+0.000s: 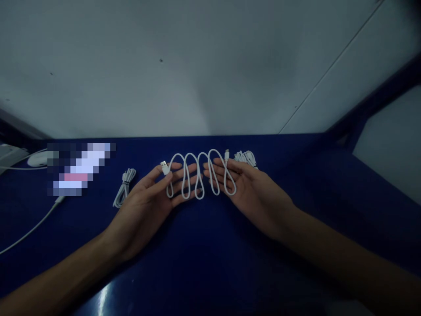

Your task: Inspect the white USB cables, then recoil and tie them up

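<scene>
A white cable lies in wavy loops across the fingers of both hands, over a blue table. My left hand is palm up under the cable's left part, its thumb resting by the USB plug. My right hand is also palm up, fingers spread beneath the right loops, with the small end connector above its index finger. The fingertips of the two hands come close together at the middle.
A bundled white cable lies left of my left hand, another bundle behind my right hand. At the left are a blurred-out bright device with a cord and a white plug-like object. A grey wall stands behind the blue table.
</scene>
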`<state>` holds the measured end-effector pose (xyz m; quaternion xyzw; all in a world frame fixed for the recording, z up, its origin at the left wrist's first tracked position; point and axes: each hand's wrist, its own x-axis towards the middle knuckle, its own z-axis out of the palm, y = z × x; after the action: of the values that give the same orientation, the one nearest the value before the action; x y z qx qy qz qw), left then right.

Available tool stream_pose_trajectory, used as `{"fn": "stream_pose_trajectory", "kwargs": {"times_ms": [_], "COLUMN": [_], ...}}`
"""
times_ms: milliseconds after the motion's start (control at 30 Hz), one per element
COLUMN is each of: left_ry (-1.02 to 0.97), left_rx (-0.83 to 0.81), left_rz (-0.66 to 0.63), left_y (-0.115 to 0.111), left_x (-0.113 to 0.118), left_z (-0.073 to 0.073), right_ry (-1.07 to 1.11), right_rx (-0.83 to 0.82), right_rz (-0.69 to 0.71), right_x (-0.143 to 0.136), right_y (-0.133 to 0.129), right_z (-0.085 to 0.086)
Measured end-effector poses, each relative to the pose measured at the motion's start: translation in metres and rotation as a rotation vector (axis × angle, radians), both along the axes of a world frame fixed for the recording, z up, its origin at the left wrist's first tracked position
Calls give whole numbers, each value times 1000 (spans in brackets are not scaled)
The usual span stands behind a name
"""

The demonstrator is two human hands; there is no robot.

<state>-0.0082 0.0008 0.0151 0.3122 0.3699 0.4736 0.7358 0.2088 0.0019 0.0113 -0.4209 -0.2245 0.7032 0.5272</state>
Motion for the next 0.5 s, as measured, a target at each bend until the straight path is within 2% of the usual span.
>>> {"fn": "stream_pose_trajectory", "kwargs": {"times_ms": [300, 500], "left_ry": [-57, -145], "left_rx": [22, -101], "left_rz": [-58, -39], "left_y": [1, 1], "left_x": [-3, -2], "left_z": [-1, 7], "right_ry": [30, 19], "right_rx": [-48, -56], "right_rz": [-31, -47], "right_x": [0, -2], "right_y": [1, 1], "right_z": [4, 8]}}
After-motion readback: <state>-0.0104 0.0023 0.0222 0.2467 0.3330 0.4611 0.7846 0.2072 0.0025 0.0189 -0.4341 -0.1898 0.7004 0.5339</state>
